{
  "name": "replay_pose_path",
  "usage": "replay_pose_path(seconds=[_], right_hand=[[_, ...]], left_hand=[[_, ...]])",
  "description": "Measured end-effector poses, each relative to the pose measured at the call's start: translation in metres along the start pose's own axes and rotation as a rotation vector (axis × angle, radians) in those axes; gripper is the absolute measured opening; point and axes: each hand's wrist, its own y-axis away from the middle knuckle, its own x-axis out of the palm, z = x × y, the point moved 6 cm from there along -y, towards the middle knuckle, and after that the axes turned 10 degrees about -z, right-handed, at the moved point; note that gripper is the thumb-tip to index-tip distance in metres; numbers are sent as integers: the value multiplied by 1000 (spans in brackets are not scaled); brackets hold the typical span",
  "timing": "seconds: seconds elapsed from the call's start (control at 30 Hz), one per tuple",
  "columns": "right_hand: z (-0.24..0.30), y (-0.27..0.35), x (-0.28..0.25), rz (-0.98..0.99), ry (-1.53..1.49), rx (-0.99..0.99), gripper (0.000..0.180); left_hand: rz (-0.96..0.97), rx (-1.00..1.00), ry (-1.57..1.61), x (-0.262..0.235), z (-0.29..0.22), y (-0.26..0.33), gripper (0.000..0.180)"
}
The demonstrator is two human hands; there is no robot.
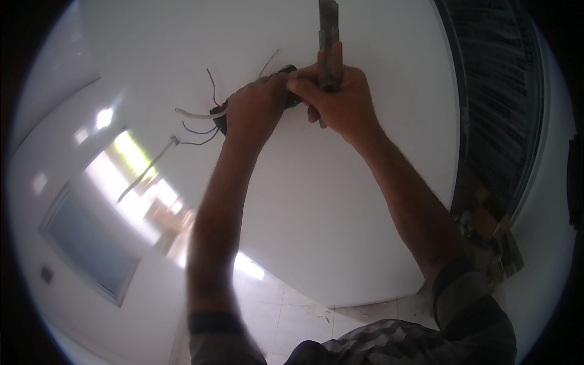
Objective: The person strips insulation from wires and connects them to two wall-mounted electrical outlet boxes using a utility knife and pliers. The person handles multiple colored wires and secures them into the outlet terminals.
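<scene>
White wall (377,201) fills the frame; at upper centre my left hand (252,112) presses a dark fitting (286,85) with loose wires (194,121), while my right hand (340,100) grips a grey tool (328,36) tightly.

Bright window (137,176) glare washes the left (arms in shadow), edges bending and darkening toward the rim.

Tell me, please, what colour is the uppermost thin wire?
Red, seen in the head view.

Bare forearms, dark sleeves pushed up, striped shirt.
</scene>
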Motion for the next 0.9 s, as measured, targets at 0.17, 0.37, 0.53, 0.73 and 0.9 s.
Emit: replay_pose_path(seconds=[0.17,0.37,0.53,0.73,0.9], right_hand=[[-6,-8,-11,-39,-34,28,20],[-4,-2,-5,32,-9,8,20],[-2,2,-3,39,-13,-11,21],[-6,-2,-13,29,-64,33,20],[-4,-7,-17,22,-134,43,20]], left_hand=[[-61,31,-43,2,16,9,15],[-109,31,120,-12,-5,7,21],[-64,86,83,-10,-4,2,21],[-106,262,105,-8,-1,-1,13],[-48,251,154,-8,2,-2,13]])
